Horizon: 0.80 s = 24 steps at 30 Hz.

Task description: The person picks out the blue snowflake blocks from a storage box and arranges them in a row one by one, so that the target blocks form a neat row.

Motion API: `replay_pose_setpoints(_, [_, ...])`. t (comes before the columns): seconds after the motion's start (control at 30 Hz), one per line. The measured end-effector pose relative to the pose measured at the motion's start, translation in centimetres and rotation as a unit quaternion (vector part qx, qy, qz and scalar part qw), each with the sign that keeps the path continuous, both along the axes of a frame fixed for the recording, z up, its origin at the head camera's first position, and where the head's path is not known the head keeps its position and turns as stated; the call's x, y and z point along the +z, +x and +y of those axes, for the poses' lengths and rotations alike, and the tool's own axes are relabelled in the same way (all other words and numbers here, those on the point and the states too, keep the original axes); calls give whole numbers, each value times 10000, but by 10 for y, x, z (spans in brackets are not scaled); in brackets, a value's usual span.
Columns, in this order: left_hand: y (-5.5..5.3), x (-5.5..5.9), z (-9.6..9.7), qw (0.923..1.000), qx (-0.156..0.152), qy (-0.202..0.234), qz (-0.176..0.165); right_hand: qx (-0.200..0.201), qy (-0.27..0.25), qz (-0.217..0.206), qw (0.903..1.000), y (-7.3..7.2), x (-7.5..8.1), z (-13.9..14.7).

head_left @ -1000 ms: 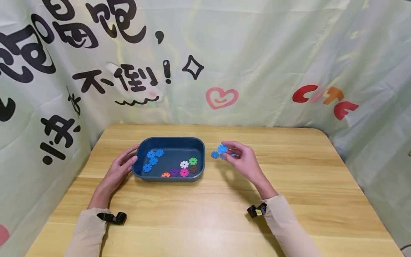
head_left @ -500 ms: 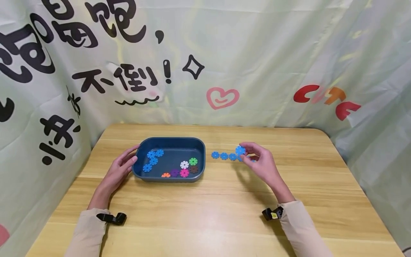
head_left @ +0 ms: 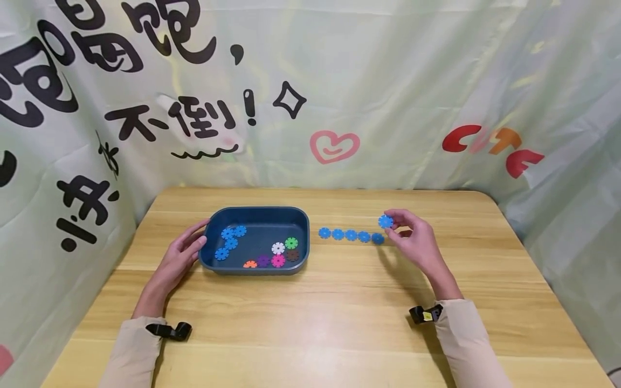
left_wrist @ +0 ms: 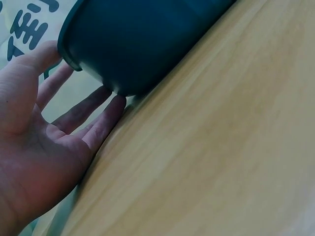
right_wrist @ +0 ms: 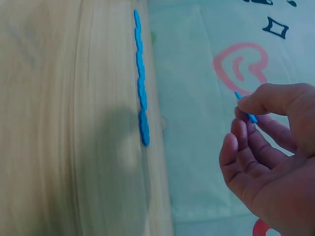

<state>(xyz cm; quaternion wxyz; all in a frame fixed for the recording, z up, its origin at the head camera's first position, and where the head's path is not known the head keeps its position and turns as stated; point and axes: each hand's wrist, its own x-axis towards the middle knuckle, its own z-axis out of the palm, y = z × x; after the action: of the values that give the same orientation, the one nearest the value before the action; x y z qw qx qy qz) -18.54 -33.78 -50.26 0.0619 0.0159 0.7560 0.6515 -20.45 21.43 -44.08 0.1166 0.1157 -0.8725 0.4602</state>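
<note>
Over the wooden table (head_left: 310,334), the right hand (head_left: 418,242) pinches a blue notched disc (head_left: 385,221), probably light, stiff plastic, best held by its rim; the left hand (head_left: 176,258) spreads relaxed fingers against the dark blue tray (head_left: 262,231); between them lies a row of five blue discs (head_left: 351,235)

Curtained-off spot, I judged from my remote end: pale printed fabric (head_left: 407,70) hung behind the wood-grain table (head_left: 291,323) and down both sides. On it I saw bold black Chinese characters (head_left: 129,123), a pink heart (head_left: 332,152), coloured letters (head_left: 505,141) spelling CUTE. Home or studio beyond, I couldn't tell.
</note>
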Motion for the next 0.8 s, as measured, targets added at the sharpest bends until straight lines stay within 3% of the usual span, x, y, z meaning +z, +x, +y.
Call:
replay_pose_setpoints(0.23, [-1, 1, 0, 10000, 29, -23, -3, -112, 513, -245, 9983, -1, -4, 17])
replay_pose_setpoints(0.47, [-3, -1, 2, 10000, 1, -79, 15, -224, 710, -710, 9947, -4, -12, 30])
replay_pose_setpoints(0.8, [-1, -2, 0, 10000, -9, -37, 76, -87, 969, -1288, 9869, -10, -23, 34])
